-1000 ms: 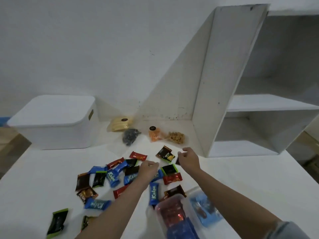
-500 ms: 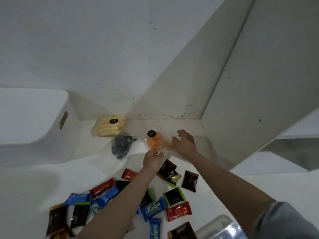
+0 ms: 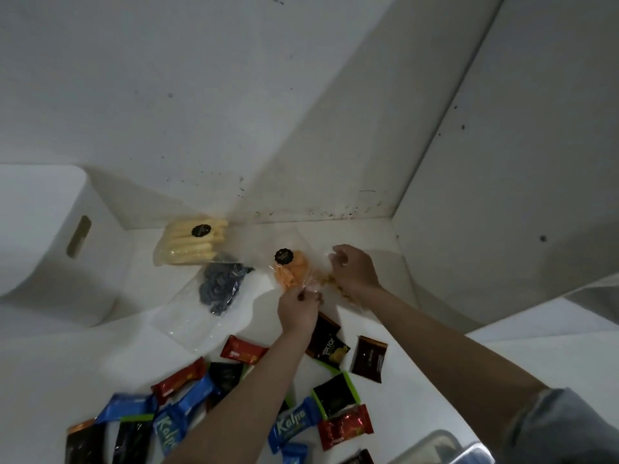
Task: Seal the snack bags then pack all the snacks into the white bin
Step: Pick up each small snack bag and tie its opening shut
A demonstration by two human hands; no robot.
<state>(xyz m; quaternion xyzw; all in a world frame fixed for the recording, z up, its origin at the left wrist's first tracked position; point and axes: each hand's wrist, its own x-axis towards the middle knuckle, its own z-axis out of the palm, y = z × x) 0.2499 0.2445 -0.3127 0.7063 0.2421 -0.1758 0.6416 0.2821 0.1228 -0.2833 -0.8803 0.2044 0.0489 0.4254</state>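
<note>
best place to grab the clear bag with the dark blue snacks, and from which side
Take the clear bag of dark blue snacks by its empty, flat end, the part nearest the wrapped bars, coming from the near left. The contents are bunched at the far end by the yellow stick bag, so the near end lies thin and pinchable. That is probably also the end to seal, though no closure strip is visible.
</note>
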